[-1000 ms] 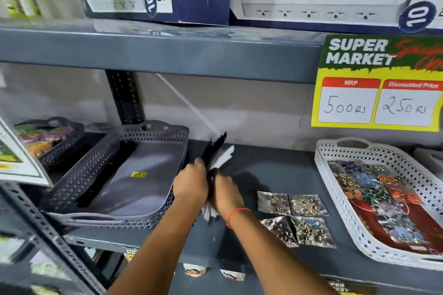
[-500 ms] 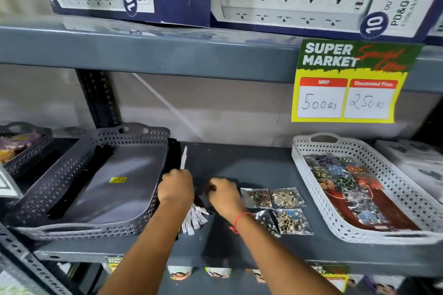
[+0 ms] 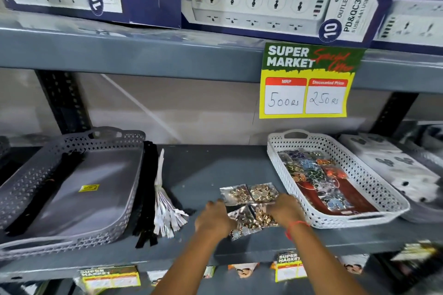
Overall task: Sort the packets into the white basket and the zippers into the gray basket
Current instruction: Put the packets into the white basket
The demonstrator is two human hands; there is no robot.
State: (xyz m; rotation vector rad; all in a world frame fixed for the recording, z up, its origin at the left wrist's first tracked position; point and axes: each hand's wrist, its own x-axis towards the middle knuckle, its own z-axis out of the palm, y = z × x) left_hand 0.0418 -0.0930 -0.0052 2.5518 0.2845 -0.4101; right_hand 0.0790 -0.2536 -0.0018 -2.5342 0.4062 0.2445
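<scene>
Gray shop shelf (image 3: 203, 170): both hands, left hand (image 3: 213, 219) and right hand (image 3: 285, 209), clasp shiny packets (image 3: 249, 208) near its front edge; white basket (image 3: 359, 219) sits just right.

Gray shelf (image 3: 211, 165) bears gray basket (image 3: 28, 189), zippers (image 3: 153, 189), packets (image 3: 249, 201), white basket (image 3: 374, 175)

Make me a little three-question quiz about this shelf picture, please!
1. True or false: the white basket is empty.
2. What are both hands touching? A) zippers B) packets C) price sign
3. Where do the loose zippers lie compared with the gray basket?

Key:
1. False; packets already lie in it.
2. B; left hand and right hand are gathering the packets.
3. Outside it, along the side nearest the hands.
</scene>
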